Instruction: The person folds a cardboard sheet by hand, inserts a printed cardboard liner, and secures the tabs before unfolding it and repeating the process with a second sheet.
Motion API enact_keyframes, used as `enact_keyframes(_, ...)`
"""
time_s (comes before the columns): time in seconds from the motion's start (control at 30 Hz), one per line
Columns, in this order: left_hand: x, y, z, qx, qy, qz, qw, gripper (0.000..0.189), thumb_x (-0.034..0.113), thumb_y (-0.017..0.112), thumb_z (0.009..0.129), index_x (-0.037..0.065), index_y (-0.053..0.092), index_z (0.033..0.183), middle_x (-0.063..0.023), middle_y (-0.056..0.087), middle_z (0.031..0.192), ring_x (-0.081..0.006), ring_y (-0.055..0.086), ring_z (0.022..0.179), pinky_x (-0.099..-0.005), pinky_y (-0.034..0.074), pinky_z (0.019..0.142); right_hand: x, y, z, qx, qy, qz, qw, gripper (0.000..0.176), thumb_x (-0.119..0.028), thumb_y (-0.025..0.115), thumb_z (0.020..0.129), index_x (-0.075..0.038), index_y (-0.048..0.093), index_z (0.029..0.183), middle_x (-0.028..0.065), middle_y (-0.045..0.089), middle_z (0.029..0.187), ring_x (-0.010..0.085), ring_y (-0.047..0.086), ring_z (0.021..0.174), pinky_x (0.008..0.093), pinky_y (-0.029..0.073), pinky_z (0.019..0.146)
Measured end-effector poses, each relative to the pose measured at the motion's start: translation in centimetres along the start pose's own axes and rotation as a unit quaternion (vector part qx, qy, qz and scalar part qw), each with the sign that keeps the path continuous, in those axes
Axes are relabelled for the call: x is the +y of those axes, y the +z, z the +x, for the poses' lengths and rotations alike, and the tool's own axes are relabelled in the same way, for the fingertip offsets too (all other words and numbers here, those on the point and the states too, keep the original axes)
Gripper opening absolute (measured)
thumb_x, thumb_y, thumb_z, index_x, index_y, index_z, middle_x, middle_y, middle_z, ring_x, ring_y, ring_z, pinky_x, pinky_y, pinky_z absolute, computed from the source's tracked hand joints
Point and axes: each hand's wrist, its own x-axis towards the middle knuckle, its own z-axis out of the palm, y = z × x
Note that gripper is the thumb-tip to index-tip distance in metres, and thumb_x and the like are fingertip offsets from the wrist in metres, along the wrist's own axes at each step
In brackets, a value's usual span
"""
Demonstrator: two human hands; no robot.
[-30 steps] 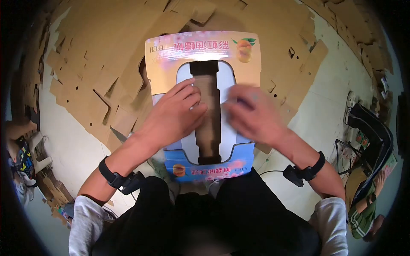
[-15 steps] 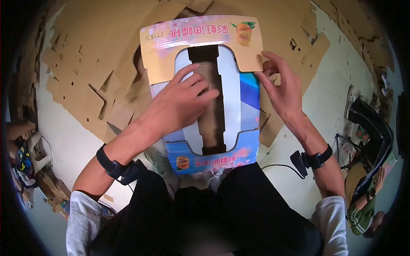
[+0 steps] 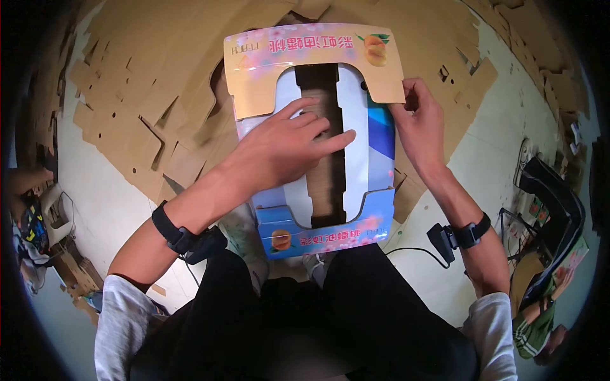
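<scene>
A printed peach carton (image 3: 318,238) in orange, pink and blue lies in front of my legs, its lettering upside down to me. Two white inner flaps (image 3: 354,149) flank a long slot through which brown cardboard shows. My left hand (image 3: 289,143) reaches across the left flap and over the slot, its fingers spread. At the far right corner, my right hand (image 3: 419,120) pinches the carton's edge, just below the orange end panel (image 3: 254,89); the fingertips are partly hidden behind it.
Flattened brown cardboard sheets (image 3: 146,57) cover the floor beyond the carton. A black strap-like object (image 3: 553,184) is at the right, near another person's arm (image 3: 559,286). Another person's arm (image 3: 32,178) shows at the far left. A black cable (image 3: 413,251) hangs by my right wrist.
The carton has shifted a little to the right, and my left hand has moved right with it. My right hand's fingers have drawn in closer around the carton's corner.
</scene>
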Motion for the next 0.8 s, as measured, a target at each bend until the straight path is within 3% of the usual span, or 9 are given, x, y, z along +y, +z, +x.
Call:
enact_keyframes(0.1,0.0,-0.1,0.0,0.006,0.000,0.008,1.000,0.069,0.002,0.074,0.083,0.022,0.060,0.147,-0.0067,0.065,0.100,-0.0283,0.067,0.106,-0.0447,0.046,0.118,-0.3,-1.1,0.0,-0.046,-0.037,-0.027,0.998,0.023,-0.013,0.072,0.096,0.004,0.067,0.110,0.0051,0.068,0.090,0.0135,0.062,0.079,0.0326,0.053,0.075)
enact_keyframes(0.2,0.0,0.1,0.0,0.011,-0.003,0.001,1.000,0.067,0.002,0.074,0.082,0.021,0.062,0.146,-0.0068,0.068,0.110,-0.0275,0.067,0.111,-0.0441,0.046,0.118,-0.3,-3.4,0.9,-0.154,0.011,0.042,0.987,0.019,-0.014,0.070,0.099,0.002,0.068,0.108,0.0036,0.068,0.095,0.0133,0.064,0.084,0.0314,0.054,0.080)
enact_keyframes(0.3,-0.1,0.5,-0.1,0.038,0.002,-0.005,0.999,0.066,0.003,0.074,0.083,0.021,0.063,0.145,-0.0070,0.069,0.126,-0.0270,0.065,0.122,-0.0441,0.045,0.119,0.5,-4.9,2.5,-0.183,0.120,0.250,0.943,0.019,-0.019,0.069,0.103,-0.001,0.068,0.110,0.0015,0.067,0.098,0.0124,0.064,0.087,0.0293,0.054,0.086)
enact_keyframes(0.37,-0.3,0.6,-0.1,0.047,0.010,0.003,0.999,0.065,0.003,0.073,0.083,0.020,0.063,0.145,-0.0070,0.068,0.135,-0.0268,0.063,0.131,-0.0439,0.045,0.120,0.8,-3.6,2.7,-0.185,0.150,0.232,0.943,0.021,-0.022,0.068,0.106,-0.002,0.068,0.111,0.0007,0.066,0.097,0.0120,0.064,0.089,0.0289,0.054,0.087)
enact_keyframes(0.5,-0.4,0.6,0.0,0.032,0.015,0.029,0.999,0.065,0.003,0.069,0.086,0.022,0.061,0.147,-0.0066,0.067,0.138,-0.0264,0.059,0.139,-0.0449,0.044,0.121,3.1,-1.8,2.9,-0.171,0.155,0.201,0.952,0.024,-0.027,0.071,0.106,-0.004,0.066,0.111,-0.0002,0.064,0.095,0.0099,0.063,0.093,0.0291,0.054,0.086)
enact_keyframes(0.6,-0.5,0.1,0.2,0.027,0.030,0.047,0.998,0.067,0.003,0.068,0.086,0.024,0.059,0.150,-0.0071,0.066,0.139,-0.0267,0.059,0.139,-0.0450,0.044,0.120,3.0,-1.4,2.8,-0.096,0.045,0.137,0.985,0.020,-0.022,0.075,0.101,-0.005,0.065,0.107,0.0021,0.066,0.096,0.0170,0.067,0.095,0.0335,0.055,0.086)
enact_keyframes(0.63,-0.5,0.2,0.2,0.026,0.031,0.046,0.998,0.068,0.004,0.068,0.086,0.025,0.059,0.151,-0.0073,0.066,0.139,-0.0269,0.060,0.137,-0.0446,0.045,0.119,2.0,-1.4,2.6,-0.061,-0.063,0.052,0.995,0.020,-0.019,0.076,0.097,-0.006,0.065,0.106,0.0036,0.066,0.097,0.0205,0.067,0.095,0.0353,0.055,0.087)
enact_keyframes(0.7,-0.4,-0.1,0.0,0.019,0.042,0.057,0.997,0.064,0.007,0.069,0.086,0.024,0.060,0.147,-0.0074,0.067,0.135,-0.0266,0.062,0.131,-0.0433,0.047,0.116,-0.7,-1.6,2.2,0.016,-0.274,-0.121,0.954,0.020,-0.014,0.078,0.090,-0.006,0.065,0.104,0.0065,0.068,0.099,0.0276,0.068,0.097,0.0388,0.056,0.089)
enact_keyframes(0.8,-0.3,-0.4,-0.3,-0.021,0.080,0.080,0.993,0.045,0.013,0.071,0.084,0.017,0.066,0.129,-0.0060,0.068,0.119,-0.0252,0.064,0.116,-0.0404,0.050,0.107,-3.6,0.4,1.8,-0.137,-0.486,-0.120,0.855,0.023,-0.013,0.077,0.082,-0.006,0.068,0.102,0.0096,0.068,0.104,0.0342,0.067,0.101,0.0436,0.054,0.097)
